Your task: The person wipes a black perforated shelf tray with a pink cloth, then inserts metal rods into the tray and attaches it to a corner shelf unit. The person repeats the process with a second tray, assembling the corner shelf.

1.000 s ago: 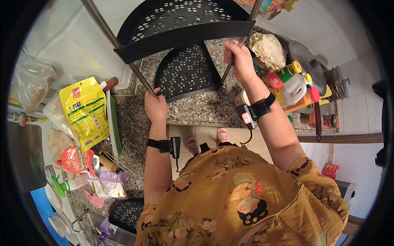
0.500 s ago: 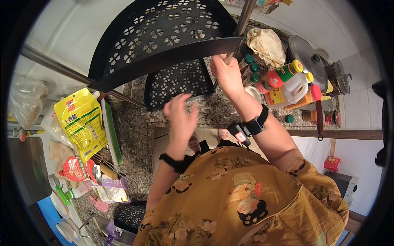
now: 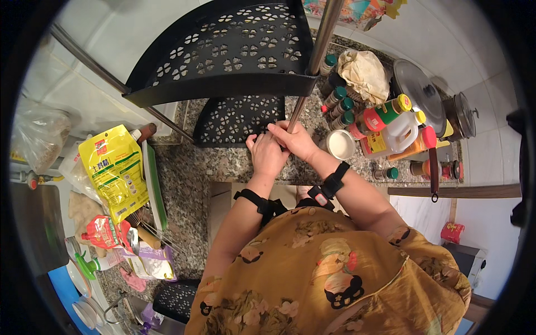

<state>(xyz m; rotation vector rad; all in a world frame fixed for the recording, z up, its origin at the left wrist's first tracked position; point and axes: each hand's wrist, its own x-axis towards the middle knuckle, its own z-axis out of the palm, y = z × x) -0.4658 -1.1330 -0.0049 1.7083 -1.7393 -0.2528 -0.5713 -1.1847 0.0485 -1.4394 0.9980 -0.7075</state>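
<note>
A black corner rack stands on the counter, its upper shelf [image 3: 223,58] and lower shelf [image 3: 237,120] pierced with clover-shaped holes. Metal poles hold the shelves at their corners. My right hand [image 3: 298,144] is closed around the lower end of the front right pole [image 3: 296,114], close to the lower shelf's corner. Beside it, touching it, my left hand [image 3: 269,159] has its fingers curled over the lower shelf's front edge. Both hands partly hide that corner and the pole's foot.
To the right are spice jars [image 3: 340,109], a white cup [image 3: 340,144], sauce bottles [image 3: 385,114], a cloth bundle [image 3: 363,75] and a lidded pot [image 3: 419,89]. A yellow pouch [image 3: 114,173], a red pouch [image 3: 106,233] and a plastic bag [image 3: 42,139] sit left. Another rear pole [image 3: 89,58] flanks the rack.
My right hand has slid down the pole to the lower shelf. My left hand has come in from the air to the shelf's corner. The rack appears slightly turned in view.
</note>
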